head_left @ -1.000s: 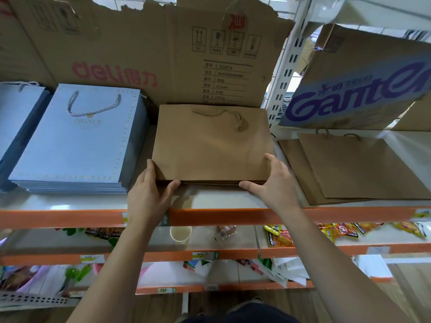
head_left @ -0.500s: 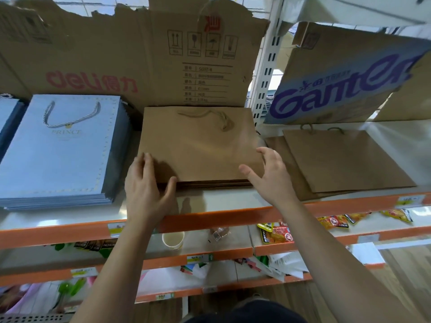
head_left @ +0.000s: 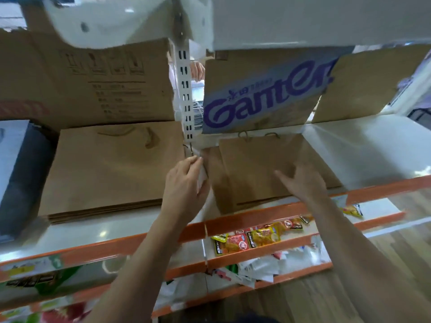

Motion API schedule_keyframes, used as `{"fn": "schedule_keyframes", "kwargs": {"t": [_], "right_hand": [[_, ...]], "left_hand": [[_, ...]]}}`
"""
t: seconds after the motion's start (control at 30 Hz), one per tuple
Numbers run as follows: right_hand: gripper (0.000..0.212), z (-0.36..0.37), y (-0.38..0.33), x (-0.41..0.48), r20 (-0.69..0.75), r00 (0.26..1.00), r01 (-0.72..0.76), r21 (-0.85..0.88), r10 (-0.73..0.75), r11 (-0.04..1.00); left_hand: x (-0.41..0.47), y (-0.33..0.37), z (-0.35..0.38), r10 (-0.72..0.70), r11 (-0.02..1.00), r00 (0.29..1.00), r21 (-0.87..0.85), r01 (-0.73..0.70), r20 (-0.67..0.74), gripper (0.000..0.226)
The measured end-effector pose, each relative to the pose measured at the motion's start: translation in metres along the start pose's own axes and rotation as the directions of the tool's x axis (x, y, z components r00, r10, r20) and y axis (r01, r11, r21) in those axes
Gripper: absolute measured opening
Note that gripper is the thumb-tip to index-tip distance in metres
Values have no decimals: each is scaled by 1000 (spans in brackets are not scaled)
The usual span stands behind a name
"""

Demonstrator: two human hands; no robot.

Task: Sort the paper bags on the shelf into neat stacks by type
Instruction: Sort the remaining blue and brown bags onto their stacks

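The left hand (head_left: 184, 183) is loosely curled at the left edge of the loose brown paper bags (head_left: 256, 169), fingers half closed, though whether it grips anything I cannot tell. The right hand (head_left: 303, 180) lies flat and spread on top of those bags, grasping nothing. A squared stack of brown bags (head_left: 112, 169) sits to the left on the same shelf (head_left: 363, 145), beyond the white upright (head_left: 185, 89).

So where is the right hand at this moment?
In the head view the right hand lies open on the loose brown paper bags in the right shelf bay, below the Ganten cardboard, right of the white upright post.
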State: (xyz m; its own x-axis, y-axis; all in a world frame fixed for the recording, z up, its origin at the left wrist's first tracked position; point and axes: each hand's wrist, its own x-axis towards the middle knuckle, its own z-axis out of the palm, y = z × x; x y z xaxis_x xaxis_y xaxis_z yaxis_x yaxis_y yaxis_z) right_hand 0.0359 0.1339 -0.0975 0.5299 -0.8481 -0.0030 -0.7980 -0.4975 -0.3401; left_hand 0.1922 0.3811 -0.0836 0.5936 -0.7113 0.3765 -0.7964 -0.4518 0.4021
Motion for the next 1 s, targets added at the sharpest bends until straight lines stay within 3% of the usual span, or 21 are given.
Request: {"fn": "schedule_keyframes", "kwargs": {"t": [0.17, 0.3, 0.47, 0.6, 0.67, 0.77, 0.87, 0.93, 1.0], "right_hand": [[107, -14, 60, 38, 56, 991, -118, -109, 124, 987], [107, -30, 71, 55, 67, 987, -140, -80, 145, 987], [87, -36, 91, 68, 63, 998, -19, 35, 17, 999], [60, -42, 114, 72, 61, 996, -88, 371, 71, 924], [52, -47, 130, 71, 38, 996, -95, 451, 87, 888], [61, -52, 154, 73, -27, 991, -98, 491, 128, 866], [52, -58, 166, 75, -60, 987, -101, 484, 148, 869], [51, -59, 171, 75, -66, 986, -104, 479, 154, 871], [48, -60, 173, 74, -68, 984, -115, 468, 165, 876]], "left_hand": [[5, 35, 31, -18, 1000, 999, 2, 18, 44, 38], [2, 52, 47, -156, 987, 986, 47, 154, 62, 41], [-2, 69, 59, -268, 960, 961, 93, 262, 62, 44], [2, 78, 67, -378, 916, 924, 167, 365, 54, 55], [8, 86, 68, -468, 866, 881, 238, 441, 69, 67], [21, 89, 75, -583, 792, 801, 317, 522, 136, 92], [35, 83, 80, -645, 751, 747, 311, 582, 160, 119], [41, 82, 79, -678, 725, 717, 299, 620, 158, 124], [42, 86, 76, -706, 708, 689, 196, 678, 167, 113]]}}
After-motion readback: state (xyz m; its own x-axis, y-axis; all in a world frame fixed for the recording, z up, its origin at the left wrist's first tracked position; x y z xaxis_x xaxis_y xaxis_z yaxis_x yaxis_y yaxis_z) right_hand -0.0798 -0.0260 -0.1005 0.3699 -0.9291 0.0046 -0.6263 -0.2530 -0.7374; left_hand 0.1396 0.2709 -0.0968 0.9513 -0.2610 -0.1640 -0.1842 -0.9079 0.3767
